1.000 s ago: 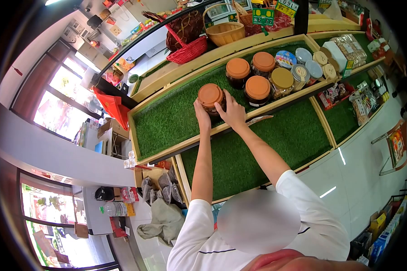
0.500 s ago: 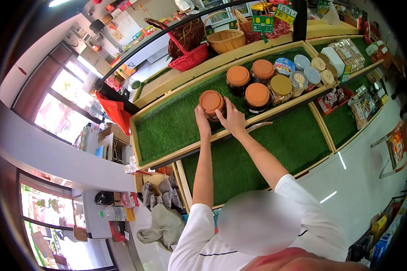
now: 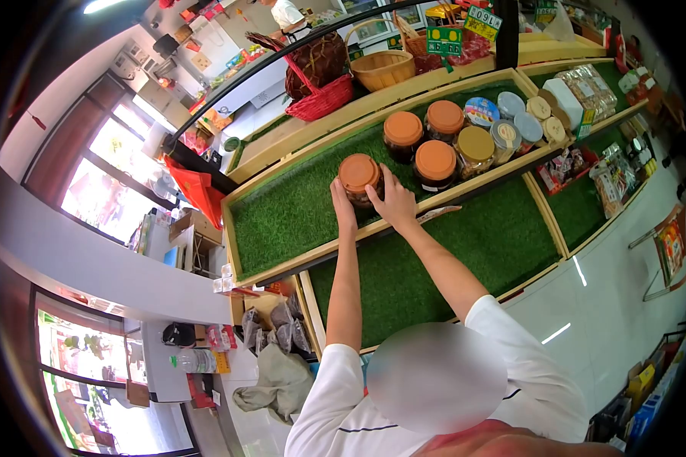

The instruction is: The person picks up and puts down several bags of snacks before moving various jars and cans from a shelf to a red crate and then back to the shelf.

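Over the fuzzy green shelf (image 3: 282,221), my left hand (image 3: 344,206) and right hand (image 3: 395,201) press an orange-topped jar (image 3: 359,174) between them.

Jar (image 3: 359,174) is between left hand (image 3: 343,202) and right hand (image 3: 395,204), at the near side of the upper tray (image 3: 282,228); contact with the base is hidden. Other jars (image 3: 435,160) stand to its right in the same tray. Baskets (image 3: 385,71) sit behind the tray. The lower tray (image 3: 450,266) lies in front, with packets (image 3: 605,190) in the compartment to its right. A chair (image 3: 671,251) stands farther right.
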`<move>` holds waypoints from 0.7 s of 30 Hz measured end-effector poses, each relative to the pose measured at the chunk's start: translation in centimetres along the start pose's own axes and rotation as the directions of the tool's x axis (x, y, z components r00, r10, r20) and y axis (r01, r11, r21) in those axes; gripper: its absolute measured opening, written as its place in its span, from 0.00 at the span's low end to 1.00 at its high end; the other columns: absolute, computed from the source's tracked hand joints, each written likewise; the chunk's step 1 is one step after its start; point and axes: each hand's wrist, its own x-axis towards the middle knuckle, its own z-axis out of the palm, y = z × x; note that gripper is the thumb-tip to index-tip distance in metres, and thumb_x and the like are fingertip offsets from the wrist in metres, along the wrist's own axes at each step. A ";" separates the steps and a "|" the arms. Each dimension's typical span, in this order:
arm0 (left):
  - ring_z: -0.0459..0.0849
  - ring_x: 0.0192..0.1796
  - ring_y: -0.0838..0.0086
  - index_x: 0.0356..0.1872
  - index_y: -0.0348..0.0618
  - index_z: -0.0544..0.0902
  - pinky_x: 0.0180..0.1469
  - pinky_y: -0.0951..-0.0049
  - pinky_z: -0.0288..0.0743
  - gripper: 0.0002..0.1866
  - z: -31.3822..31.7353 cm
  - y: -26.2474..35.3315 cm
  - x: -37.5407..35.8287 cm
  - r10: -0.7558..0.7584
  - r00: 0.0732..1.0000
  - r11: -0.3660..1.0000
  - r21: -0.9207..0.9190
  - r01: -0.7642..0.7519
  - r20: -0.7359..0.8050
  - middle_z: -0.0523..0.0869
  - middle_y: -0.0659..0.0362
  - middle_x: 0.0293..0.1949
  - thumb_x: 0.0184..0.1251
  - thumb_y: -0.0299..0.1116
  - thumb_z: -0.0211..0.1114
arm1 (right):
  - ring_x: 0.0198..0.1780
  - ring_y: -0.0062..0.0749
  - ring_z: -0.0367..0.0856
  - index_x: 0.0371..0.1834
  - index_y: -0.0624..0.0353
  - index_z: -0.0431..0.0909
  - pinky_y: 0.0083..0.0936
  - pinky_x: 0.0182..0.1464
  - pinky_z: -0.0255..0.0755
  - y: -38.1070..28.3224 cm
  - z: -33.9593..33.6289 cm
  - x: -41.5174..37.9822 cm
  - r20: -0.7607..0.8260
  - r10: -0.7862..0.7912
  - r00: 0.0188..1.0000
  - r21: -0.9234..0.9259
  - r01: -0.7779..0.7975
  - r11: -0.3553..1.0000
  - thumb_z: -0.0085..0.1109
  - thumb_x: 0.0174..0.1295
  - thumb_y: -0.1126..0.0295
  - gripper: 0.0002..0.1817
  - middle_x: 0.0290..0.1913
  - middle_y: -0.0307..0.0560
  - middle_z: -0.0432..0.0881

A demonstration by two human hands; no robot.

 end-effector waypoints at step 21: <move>0.71 0.60 0.72 0.60 0.41 0.70 0.66 0.67 0.62 0.25 -0.8 -1.6 0.5 0.031 0.998 0.999 0.032 -0.032 0.052 0.73 0.59 0.56 0.83 0.53 0.41 | 0.43 0.58 0.86 0.72 0.60 0.61 0.49 0.41 0.82 0.3 0.3 0.1 0.009 -0.007 1.000 0.010 0.007 1.000 0.48 0.66 0.38 0.42 0.53 0.64 0.82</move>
